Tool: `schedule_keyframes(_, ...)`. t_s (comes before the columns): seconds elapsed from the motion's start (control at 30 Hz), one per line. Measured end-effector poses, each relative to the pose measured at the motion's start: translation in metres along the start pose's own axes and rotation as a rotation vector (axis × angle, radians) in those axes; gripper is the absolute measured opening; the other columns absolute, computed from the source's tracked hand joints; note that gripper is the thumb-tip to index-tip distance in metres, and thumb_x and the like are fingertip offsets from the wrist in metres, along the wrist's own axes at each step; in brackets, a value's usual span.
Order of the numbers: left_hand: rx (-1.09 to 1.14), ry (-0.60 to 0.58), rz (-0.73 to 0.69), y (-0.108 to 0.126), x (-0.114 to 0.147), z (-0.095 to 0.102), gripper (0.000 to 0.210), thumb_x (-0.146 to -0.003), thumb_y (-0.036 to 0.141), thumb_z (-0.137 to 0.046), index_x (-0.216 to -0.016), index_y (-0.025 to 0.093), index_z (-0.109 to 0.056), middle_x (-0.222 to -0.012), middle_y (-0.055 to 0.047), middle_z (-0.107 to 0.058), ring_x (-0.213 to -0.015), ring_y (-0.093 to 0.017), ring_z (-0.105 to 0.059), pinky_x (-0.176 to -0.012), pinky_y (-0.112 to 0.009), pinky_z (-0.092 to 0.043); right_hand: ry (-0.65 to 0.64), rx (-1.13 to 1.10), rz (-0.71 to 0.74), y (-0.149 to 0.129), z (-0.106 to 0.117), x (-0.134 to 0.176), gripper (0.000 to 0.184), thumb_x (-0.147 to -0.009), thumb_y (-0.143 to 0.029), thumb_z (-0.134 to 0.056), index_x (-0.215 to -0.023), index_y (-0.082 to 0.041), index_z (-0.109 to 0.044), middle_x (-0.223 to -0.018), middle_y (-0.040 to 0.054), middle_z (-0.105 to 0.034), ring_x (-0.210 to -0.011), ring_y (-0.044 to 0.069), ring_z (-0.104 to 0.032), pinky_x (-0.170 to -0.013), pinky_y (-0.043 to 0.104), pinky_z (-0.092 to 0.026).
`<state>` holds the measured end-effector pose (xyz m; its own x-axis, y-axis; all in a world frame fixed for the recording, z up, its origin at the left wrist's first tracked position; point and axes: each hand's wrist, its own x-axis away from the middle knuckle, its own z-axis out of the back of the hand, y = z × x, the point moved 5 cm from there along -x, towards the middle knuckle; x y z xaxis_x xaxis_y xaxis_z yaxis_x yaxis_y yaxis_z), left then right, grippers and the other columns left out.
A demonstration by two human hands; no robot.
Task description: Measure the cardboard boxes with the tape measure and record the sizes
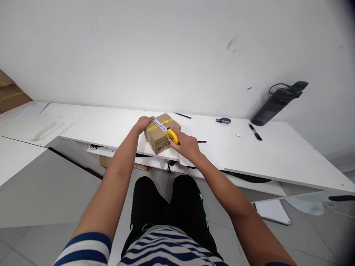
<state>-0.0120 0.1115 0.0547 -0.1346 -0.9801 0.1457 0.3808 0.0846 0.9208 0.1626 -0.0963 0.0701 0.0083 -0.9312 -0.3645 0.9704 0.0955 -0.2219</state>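
A small brown cardboard box (pixel 156 137) with yellow tape rests on the white desk in front of me. Across its top lies the extended blade (pixel 160 125) of a yellow tape measure (pixel 172 136). My right hand (pixel 185 143) is closed around the tape measure's case at the box's near right edge. At the box's far left edge, my left hand (pixel 144 122) has its fingers closed at the blade's end, touching the box. The exact grip of those fingertips is partly hidden.
On the white desk (pixel 210 155) are a black pen (pixel 183 115), a dark blue object (pixel 223 120), a white ring-shaped piece (pixel 236 134), a marker (pixel 255 132) and a dark bottle (pixel 273 106). A wall rises behind. A larger carton (pixel 12 92) stands far left.
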Motion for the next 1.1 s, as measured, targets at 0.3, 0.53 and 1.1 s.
schedule_keyframes(0.3,-0.024,0.022,-0.018,-0.003,-0.007,0.002,0.035,-0.078,0.047,-0.075,-0.082,0.016,-0.06,-0.079,-0.007,-0.068,-0.062,-0.015,-0.059,-0.06,-0.028,-0.045,0.018,-0.022,-0.016,0.0,-0.003,0.002,0.055,-0.097,-0.043,-0.049,-0.149,-0.025,-0.048,-0.117,0.0056,-0.074,-0.091,0.023,-0.071,-0.06,0.026,-0.039)
schedule_keyframes(0.53,-0.027,-0.013,-0.019,-0.003,-0.01,0.0,0.036,-0.08,0.049,-0.073,-0.082,0.016,-0.06,-0.078,-0.007,-0.07,-0.065,-0.017,-0.062,-0.062,-0.029,-0.047,0.112,-0.035,-0.052,0.009,-0.033,0.007,0.054,-0.097,-0.044,-0.045,-0.145,-0.02,-0.053,-0.122,0.0107,-0.072,-0.087,0.022,-0.07,-0.061,0.025,-0.041)
schedule_keyframes(1.1,-0.065,0.034,-0.004,0.005,0.004,0.0,0.032,-0.083,0.045,-0.071,-0.077,0.017,-0.056,-0.072,-0.004,-0.065,-0.059,-0.015,-0.057,-0.057,-0.028,-0.043,0.17,-0.082,-0.071,0.007,-0.028,0.001,0.054,-0.097,-0.047,-0.046,-0.146,-0.024,-0.052,-0.122,0.0071,-0.073,-0.085,0.021,-0.07,-0.062,0.026,-0.046)
